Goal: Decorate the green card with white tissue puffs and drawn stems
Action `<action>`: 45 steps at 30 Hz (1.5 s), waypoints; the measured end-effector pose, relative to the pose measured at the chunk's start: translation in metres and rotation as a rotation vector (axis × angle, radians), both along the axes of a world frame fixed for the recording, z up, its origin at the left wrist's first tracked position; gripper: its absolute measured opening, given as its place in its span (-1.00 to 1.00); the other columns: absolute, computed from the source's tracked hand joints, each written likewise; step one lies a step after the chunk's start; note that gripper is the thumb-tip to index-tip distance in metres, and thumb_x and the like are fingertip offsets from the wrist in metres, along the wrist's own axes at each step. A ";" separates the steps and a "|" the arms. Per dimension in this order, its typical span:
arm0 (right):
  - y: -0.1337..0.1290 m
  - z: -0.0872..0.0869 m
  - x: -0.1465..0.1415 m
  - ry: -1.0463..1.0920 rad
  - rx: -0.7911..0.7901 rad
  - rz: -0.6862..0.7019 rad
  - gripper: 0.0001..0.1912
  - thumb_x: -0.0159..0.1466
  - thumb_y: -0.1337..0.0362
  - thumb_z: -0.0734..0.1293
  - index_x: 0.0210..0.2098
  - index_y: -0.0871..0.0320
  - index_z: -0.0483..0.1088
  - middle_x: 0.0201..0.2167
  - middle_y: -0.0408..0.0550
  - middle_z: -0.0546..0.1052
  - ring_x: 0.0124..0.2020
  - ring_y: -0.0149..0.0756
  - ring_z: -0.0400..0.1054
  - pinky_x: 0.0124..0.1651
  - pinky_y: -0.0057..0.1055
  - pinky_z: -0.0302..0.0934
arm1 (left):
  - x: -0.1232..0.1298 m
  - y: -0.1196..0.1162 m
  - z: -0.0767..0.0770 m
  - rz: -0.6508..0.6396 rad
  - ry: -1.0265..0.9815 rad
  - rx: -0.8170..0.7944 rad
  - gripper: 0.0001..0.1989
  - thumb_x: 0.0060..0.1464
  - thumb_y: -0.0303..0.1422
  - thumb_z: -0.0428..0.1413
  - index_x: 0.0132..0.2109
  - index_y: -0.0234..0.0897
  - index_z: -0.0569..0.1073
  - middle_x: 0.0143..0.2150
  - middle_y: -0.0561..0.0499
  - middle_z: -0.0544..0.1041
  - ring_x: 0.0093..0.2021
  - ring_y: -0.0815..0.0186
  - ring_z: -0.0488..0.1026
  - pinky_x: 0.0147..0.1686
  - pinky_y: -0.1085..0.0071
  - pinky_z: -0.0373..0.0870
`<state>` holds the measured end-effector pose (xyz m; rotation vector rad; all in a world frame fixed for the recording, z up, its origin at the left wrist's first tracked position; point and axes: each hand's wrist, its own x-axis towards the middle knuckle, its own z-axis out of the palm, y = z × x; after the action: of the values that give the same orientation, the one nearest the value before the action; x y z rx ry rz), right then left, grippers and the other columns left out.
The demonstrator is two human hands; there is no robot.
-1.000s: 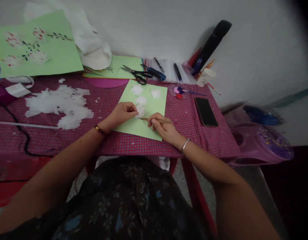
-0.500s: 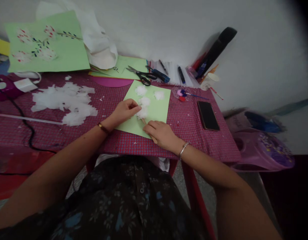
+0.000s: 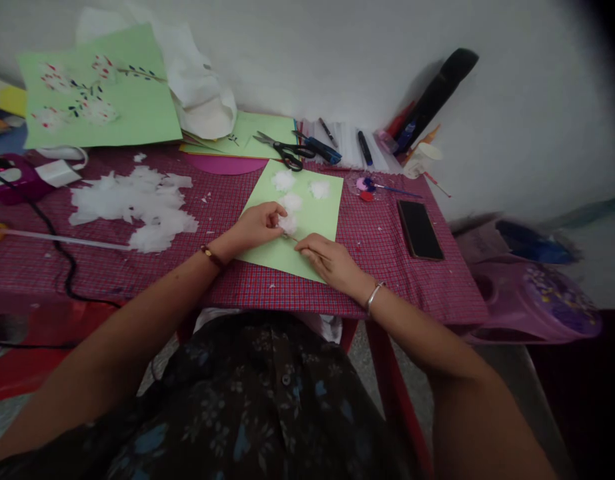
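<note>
A dark phone (image 3: pixel 420 229) lies near the right end of a table (image 3: pixel 377 247) draped in red checked cloth (image 3: pixel 257 287). Toward the wall (image 3: pixel 527 120), black-handled scissors (image 3: pixel 278 145) sit just beside a blue tool (image 3: pixel 323 149), while a slim dark pen (image 3: pixel 328 133) and a thicker marker (image 3: pixel 364 148) rest on translucent plastic (image 3: pixel 348 143). At left, a white adapter (image 3: pixel 58 173) sits beside a purple device (image 3: pixel 24 181), a black cord (image 3: pixel 71 270) trailing nearby. A pink plastic stool (image 3: pixel 542 300) stands beyond the right edge.
</note>
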<state>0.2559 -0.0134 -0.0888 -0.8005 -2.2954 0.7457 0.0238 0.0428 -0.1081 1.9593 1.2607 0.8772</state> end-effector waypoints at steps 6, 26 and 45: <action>0.001 0.005 0.007 0.262 -0.210 -0.176 -0.67 0.44 0.02 0.13 -0.21 0.09 0.38 -0.38 -0.14 0.47 -0.47 -0.42 0.31 -0.37 -0.41 0.22 | 0.001 0.007 0.001 -0.004 -0.031 -0.038 -0.75 -0.11 -0.48 0.16 -0.19 -0.28 0.43 -0.48 0.13 0.35 -0.48 0.42 0.31 -0.47 0.46 0.24; 0.029 -0.010 0.003 0.515 -0.738 -0.218 -0.70 0.32 -0.03 0.29 -0.30 0.07 0.43 -0.49 -0.11 0.50 -0.59 -0.39 0.31 -0.56 -0.42 0.19 | -0.137 -0.096 0.029 0.496 0.580 0.342 -0.47 0.07 -0.40 0.19 0.20 -0.25 0.32 -0.09 -0.12 0.55 -0.03 0.10 0.45 0.03 0.12 0.34; 0.032 -0.010 0.001 0.539 -0.773 -0.175 -0.74 0.38 0.09 0.25 -0.28 0.14 0.40 -0.48 -0.09 0.48 -0.58 -0.45 0.30 -0.50 -0.42 0.16 | -0.165 -0.074 0.009 0.755 -0.193 0.196 -0.52 -0.04 -0.60 0.16 0.06 -0.25 0.38 -0.44 0.12 0.46 -0.51 0.43 0.33 -0.49 0.49 0.26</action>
<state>0.2571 0.0183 -0.0986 -0.9533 -1.4167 1.5774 -0.1409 -0.0308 -0.0991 1.4654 1.8822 1.5564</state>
